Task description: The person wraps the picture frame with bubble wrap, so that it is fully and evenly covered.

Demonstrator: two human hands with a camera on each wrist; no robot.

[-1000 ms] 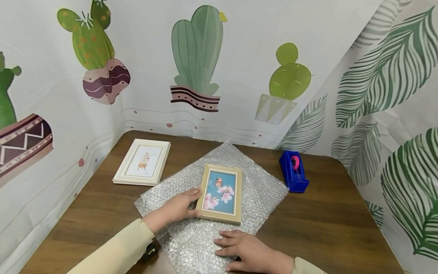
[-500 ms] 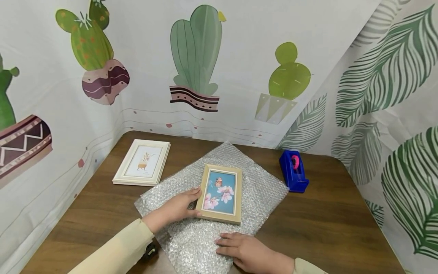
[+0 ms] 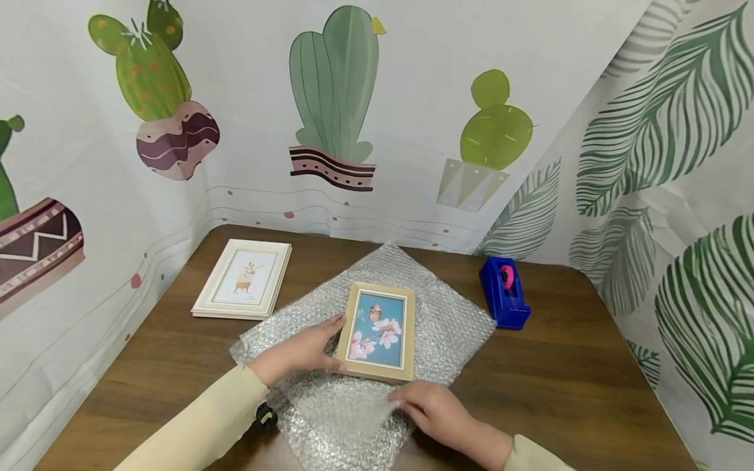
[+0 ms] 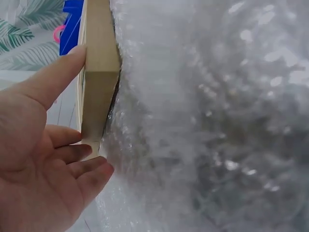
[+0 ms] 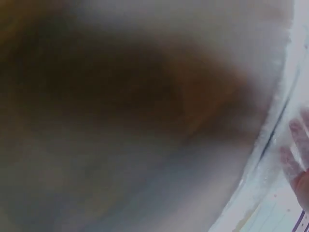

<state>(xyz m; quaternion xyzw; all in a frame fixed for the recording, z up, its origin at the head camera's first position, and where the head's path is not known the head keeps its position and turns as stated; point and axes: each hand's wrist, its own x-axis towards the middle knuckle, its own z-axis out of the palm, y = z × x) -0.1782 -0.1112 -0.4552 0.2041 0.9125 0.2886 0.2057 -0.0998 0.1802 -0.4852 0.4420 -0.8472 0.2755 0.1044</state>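
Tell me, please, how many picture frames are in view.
2: a white frame at the back left of the table, possibly hiding another beneath, and a gold frame on the bubble wrap.

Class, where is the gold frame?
Just below the head view's centre, the gold frame lies on the bubble wrap, the left hand touching its left edge.

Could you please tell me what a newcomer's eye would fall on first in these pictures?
Probably the gold picture frame, lying on silvery bubble wrap in the middle of the table, with the left hand touching the frame's left edge. Next might come the bright blue tape dispenser beside the wrap's right corner, then the large cacti printed on the white backdrop behind.
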